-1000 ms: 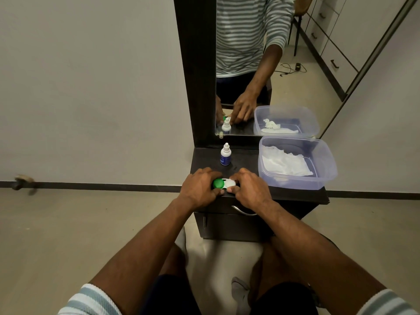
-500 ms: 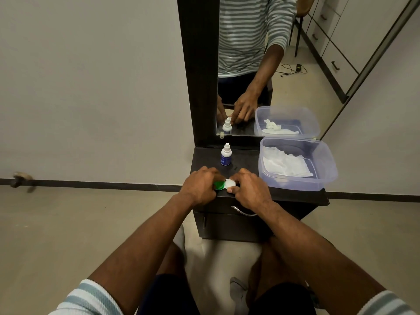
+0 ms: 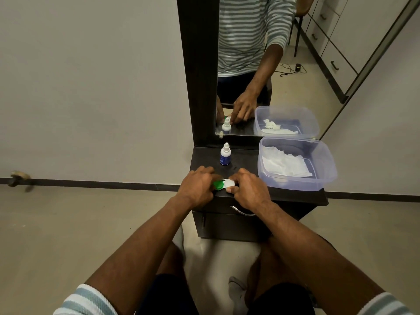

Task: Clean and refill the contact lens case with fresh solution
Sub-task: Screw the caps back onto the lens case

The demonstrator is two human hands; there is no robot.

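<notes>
Contact lens case (image 3: pixel 223 184), with its green cap (image 3: pixel 218 185) and white cap (image 3: pixel 230 183) both on, at the front edge of the dark vanity top (image 3: pixel 245 159), held from both sides. The left hand (image 3: pixel 197 187) curls its fingers round the green-capped end at 9 o'clock of the case; the right hand (image 3: pixel 248 189) pinches the white-capped end at 3 o'clock, thumb tip against the cap's near rim. Whether either cap is already loosened cannot be told, as the fingers cover the threads.

Solution dropper bottle (image 3: pixel 225 154), capped and upright, stands at 12 o'clock of the case, apart from both hands. Clear plastic tub (image 3: pixel 322 178) holding crumpled white tissue (image 3: pixel 285 164) sits at 2 o'clock, just beside the right hand. The mirror (image 3: pixel 306 83) behind repeats bottle, tub and hands.

Risks, as judged: the case lies close to the front edge, so a twist that slips could send it, or a freed cap, over onto the floor (image 3: pixel 68 223); old solution may spill onto the top when a cap comes off, since the tissue is not under the case; a hand pulling back sharply could knock the narrow bottle over
</notes>
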